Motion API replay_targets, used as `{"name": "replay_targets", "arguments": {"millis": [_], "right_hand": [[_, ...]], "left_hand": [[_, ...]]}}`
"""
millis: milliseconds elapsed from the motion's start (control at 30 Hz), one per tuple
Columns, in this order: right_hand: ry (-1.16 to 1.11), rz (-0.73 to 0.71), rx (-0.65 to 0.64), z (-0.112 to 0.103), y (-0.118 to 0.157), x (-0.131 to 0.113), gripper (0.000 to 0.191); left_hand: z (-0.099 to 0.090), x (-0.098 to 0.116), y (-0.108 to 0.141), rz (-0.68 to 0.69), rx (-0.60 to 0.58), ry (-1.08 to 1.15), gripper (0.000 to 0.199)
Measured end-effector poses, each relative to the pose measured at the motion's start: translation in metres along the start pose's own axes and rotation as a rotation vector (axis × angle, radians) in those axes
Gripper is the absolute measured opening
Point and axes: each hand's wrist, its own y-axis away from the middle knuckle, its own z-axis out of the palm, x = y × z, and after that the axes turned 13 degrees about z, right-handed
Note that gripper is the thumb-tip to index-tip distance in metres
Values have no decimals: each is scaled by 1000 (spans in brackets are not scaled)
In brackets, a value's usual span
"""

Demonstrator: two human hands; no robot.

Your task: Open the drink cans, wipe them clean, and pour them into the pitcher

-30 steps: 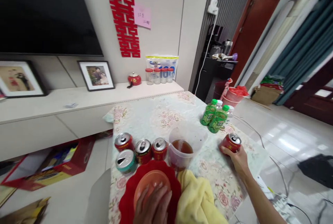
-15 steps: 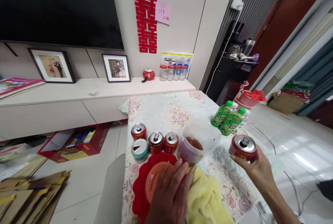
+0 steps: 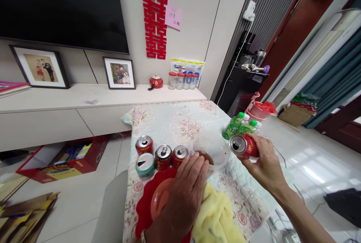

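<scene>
In my right hand is an opened red drink can, tipped so its top faces left, toward a translucent plastic tub. Brown liquid lies in the tub. My left hand is flat with its fingers stretched out, the fingertips at the tub's near-left side. Beneath that hand sits a red scalloped dish with an orange centre. Left of the tub stand several opened cans, among them a teal one and a dark red one. A yellow cloth lies beside the left hand.
Green-capped bottles stand behind the right hand on the floral tablecloth. A white cabinet runs along the wall, with framed photos and lidded jars on it. A red box rests on the floor at left.
My right hand has moved left, closer to the tub, and the red can has gone from upright to tilted. My left hand has shifted up toward the tub. The view has turned slightly right.
</scene>
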Motion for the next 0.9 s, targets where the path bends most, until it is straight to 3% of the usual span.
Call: {"name": "replay_targets", "arguments": {"millis": [300, 900], "right_hand": [[110, -163, -24, -1, -17, -11, 65], [286, -233, -41, -10, -32, -23, 60]], "left_hand": [[1, 4, -1, -45, 31, 35, 47], [3, 6, -2, -65, 79, 34, 41]]}}
